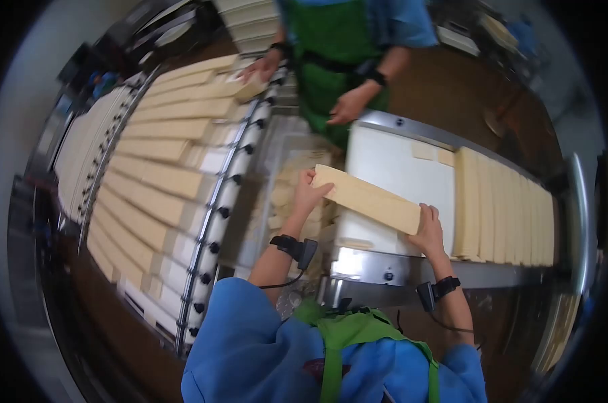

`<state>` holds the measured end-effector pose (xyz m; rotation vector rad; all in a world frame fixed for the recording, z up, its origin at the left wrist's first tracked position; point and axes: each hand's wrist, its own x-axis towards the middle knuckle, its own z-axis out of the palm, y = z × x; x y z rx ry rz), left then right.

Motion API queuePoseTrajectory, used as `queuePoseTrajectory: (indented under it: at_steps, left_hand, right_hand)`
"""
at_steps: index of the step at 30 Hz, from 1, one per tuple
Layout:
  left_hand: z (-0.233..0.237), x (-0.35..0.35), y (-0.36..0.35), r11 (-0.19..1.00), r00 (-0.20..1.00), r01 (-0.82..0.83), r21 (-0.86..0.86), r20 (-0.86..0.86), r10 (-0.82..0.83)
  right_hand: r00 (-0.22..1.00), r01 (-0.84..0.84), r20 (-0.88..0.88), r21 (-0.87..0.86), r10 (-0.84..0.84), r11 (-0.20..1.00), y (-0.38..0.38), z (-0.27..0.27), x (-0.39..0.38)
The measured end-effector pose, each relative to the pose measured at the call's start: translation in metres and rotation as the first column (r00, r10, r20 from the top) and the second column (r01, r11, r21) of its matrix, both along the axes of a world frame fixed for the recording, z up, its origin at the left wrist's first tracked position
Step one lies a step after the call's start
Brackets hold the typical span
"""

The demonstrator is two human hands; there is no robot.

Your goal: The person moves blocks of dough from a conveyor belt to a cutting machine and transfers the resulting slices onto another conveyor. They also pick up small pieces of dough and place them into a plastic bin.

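Note:
Between my two hands is a long, flat, pale-yellow slab (368,198), tilted down toward the right and held over the white work surface (371,148). My left hand (308,193) grips its left end, thumb on top. At the other end my right hand (429,232) is closed round the slab's corner. A row of similar slabs (505,208) stands packed side by side on the right of the work surface. Small flat pieces (428,151) of the same pale stuff lie near that row, and a thin strip (355,243) rests by the near edge.
A conveyor (213,195) carrying several pale slabs (146,181) runs along the left. Between it and the work surface sits a bin (260,174) of pale scraps (287,195). Across from me stands a co-worker in a green apron (334,60), one hand (260,67) at a conveyor slab.

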<state>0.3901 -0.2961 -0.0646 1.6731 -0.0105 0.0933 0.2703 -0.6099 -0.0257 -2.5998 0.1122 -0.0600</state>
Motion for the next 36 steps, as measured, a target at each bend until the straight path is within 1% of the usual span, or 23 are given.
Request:
queuePoseTrajectory:
  at_steps: [1, 2, 3, 4, 5, 6, 8, 10, 12, 13, 15, 17, 18, 21, 22, 24, 26, 27, 29, 30, 33, 34, 36]
  left_hand:
    - [-0.001, -0.009, 0.025, 0.992, 0.996, -0.088, -0.094, 0.014, 0.090]
    - [0.013, -0.022, 0.055, 0.974, 0.965, -0.226, -0.025, 0.132, 0.228]
    - [0.028, -0.033, 0.091, 0.948, 0.936, -0.319, 0.008, 0.160, 0.314]
    - [0.046, -0.050, 0.128, 0.911, 0.899, -0.410, 0.040, 0.187, 0.397]
    - [0.082, -0.077, 0.158, 0.803, 0.823, -0.563, 0.196, 0.226, 0.522]
    - [0.093, -0.096, 0.200, 0.718, 0.741, -0.665, 0.207, 0.306, 0.598]
    - [0.144, -0.149, 0.268, 0.520, 0.605, -0.791, 0.321, 0.286, 0.743]
    - [0.148, -0.197, 0.361, 0.538, 0.524, -0.838, 0.093, 0.415, 0.744]
    - [0.152, -0.252, 0.447, 0.440, 0.502, -0.864, 0.246, 0.336, 0.797]
    - [0.159, -0.269, 0.464, 0.445, 0.440, -0.893, 0.066, 0.337, 0.832]
    - [0.134, -0.312, 0.539, 0.502, 0.496, -0.865, 0.028, 0.204, 0.844]
    - [0.119, -0.340, 0.569, 0.479, 0.491, -0.869, 0.126, 0.099, 0.865]
    - [0.109, -0.352, 0.579, 0.474, 0.488, -0.863, 0.174, 0.045, 0.872]
    - [0.073, -0.377, 0.596, 0.538, 0.569, -0.752, 0.381, -0.038, 0.821]
    - [0.064, -0.378, 0.603, 0.540, 0.610, -0.709, 0.454, 0.010, 0.793]
    - [0.059, -0.372, 0.609, 0.518, 0.693, -0.617, 0.593, 0.096, 0.715]
    - [0.068, -0.370, 0.615, 0.473, 0.690, -0.547, 0.691, 0.052, 0.722]
    - [0.076, -0.366, 0.617, 0.446, 0.689, -0.509, 0.736, 0.038, 0.724]
    - [0.084, -0.365, 0.614, 0.149, 0.645, -0.491, 0.858, 0.244, 0.724]
    - [0.087, -0.364, 0.610, -0.012, 0.629, -0.470, 0.882, 0.344, 0.697]
    - [0.088, -0.362, 0.592, 0.098, 0.644, -0.400, 0.911, 0.203, 0.737]
    - [0.086, -0.361, 0.581, 0.121, 0.665, -0.393, 0.912, 0.191, 0.722]
    - [0.095, -0.364, 0.556, 0.190, 0.733, -0.232, 0.954, 0.043, 0.679]
  right_hand:
    - [0.997, -0.057, 0.060, 0.013, 0.056, 0.998, 0.026, 0.009, 0.002]
    - [0.987, -0.115, 0.119, 0.026, 0.111, 0.993, 0.055, 0.019, 0.004]
    - [0.969, -0.176, 0.180, 0.040, 0.167, 0.984, 0.085, 0.029, 0.006]
    - [0.948, -0.290, 0.174, 0.136, 0.266, 0.947, 0.116, 0.038, 0.007]
    - [0.916, -0.394, 0.174, 0.230, 0.361, 0.890, 0.146, 0.046, 0.006]
    - [0.874, -0.486, 0.184, 0.321, 0.449, 0.813, 0.177, 0.051, 0.004]
    - [0.768, -0.620, 0.200, 0.473, 0.609, 0.626, 0.243, 0.057, -0.007]
    - [0.670, -0.657, 0.192, 0.603, 0.717, 0.453, 0.316, 0.063, -0.031]
    - [0.584, -0.610, 0.170, 0.737, 0.794, 0.290, 0.383, 0.056, -0.060]
    - [0.540, -0.577, 0.160, 0.785, 0.826, 0.225, 0.415, 0.053, -0.076]
    - [0.469, -0.479, 0.022, 0.846, 0.883, 0.233, 0.466, 0.063, -0.113]
    - [0.423, -0.362, -0.030, 0.911, 0.905, 0.199, 0.506, 0.053, -0.152]
    - [0.345, -0.064, -0.172, 0.977, 0.923, 0.206, 0.517, 0.074, -0.167]
    - [0.285, 0.045, -0.333, 0.941, 0.899, 0.334, 0.541, 0.069, -0.197]
    - [0.210, 0.068, -0.368, 0.930, 0.906, 0.362, 0.545, 0.059, -0.199]
    - [0.267, -0.035, -0.297, 0.948, 0.917, 0.317, 0.555, 0.052, -0.204]
    - [0.266, -0.155, -0.288, 0.929, 0.920, 0.336, 0.563, 0.064, -0.205]
    - [0.351, -0.316, -0.185, 0.899, 0.918, 0.302, 0.572, 0.058, -0.206]
    - [0.454, -0.608, 0.059, 0.750, 0.889, 0.261, 0.597, 0.034, -0.211]
    - [0.435, -0.565, -0.014, 0.774, 0.900, 0.285, 0.612, 0.032, -0.207]
    - [0.512, -0.606, 0.140, 0.758, 0.847, 0.241, 0.649, 0.011, -0.200]
    - [0.487, -0.641, 0.149, 0.730, 0.861, 0.237, 0.652, 0.006, -0.199]
    - [0.450, -0.696, 0.156, 0.677, 0.879, 0.237, 0.650, 0.003, -0.198]
